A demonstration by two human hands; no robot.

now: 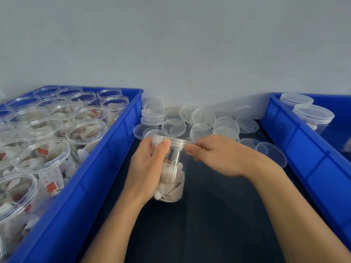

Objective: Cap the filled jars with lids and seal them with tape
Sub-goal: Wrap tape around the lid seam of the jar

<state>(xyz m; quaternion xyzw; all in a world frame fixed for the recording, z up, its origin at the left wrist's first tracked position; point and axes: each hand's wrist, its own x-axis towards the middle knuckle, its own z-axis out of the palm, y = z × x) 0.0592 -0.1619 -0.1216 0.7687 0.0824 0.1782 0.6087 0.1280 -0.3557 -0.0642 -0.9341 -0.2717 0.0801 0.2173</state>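
A clear plastic jar (pixel 172 179) filled with white and beige pieces stands on the dark mat in the middle. My left hand (pixel 148 164) grips its side, thumb up at the rim. A clear lid (pixel 174 142) sits on the jar's mouth. My right hand (pixel 214 154) pinches the lid's right edge with thumb and curled fingers. Whether the lid is fully seated cannot be told. No tape is visible.
A blue crate (pixel 106 149) on the left holds several open filled jars (pixel 43 154). A blue crate (pixel 303 149) on the right holds capped jars (pixel 313 116). Several loose clear lids (pixel 201 120) lie piled along the wall behind the jar. A grey wall rises behind.
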